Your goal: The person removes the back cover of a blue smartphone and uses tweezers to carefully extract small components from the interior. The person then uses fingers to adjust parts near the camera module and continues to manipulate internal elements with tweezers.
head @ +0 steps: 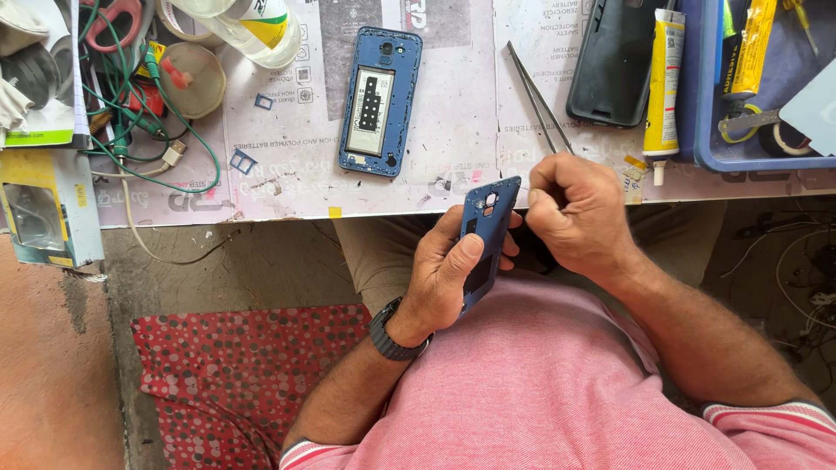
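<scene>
My left hand point(446, 278) grips a blue phone back cover point(488, 228), held upright in front of my body just below the table's front edge. My right hand point(576, 216) is closed beside the cover's top right corner, pinching something thin against it; what it pinches is too small to make out. A blue phone frame point(380, 101) with its inside exposed lies flat on the table above my left hand. Metal tweezers point(536, 97) lie on the table just above my right hand.
A black phone point(613, 59) and a yellow glue tube point(665, 80) lie at the right, next to a blue tray point(702, 130) of tools. Green wires point(131, 113), tape and a plastic bottle point(252, 24) crowd the left. A red dotted cloth point(244, 374) lies below.
</scene>
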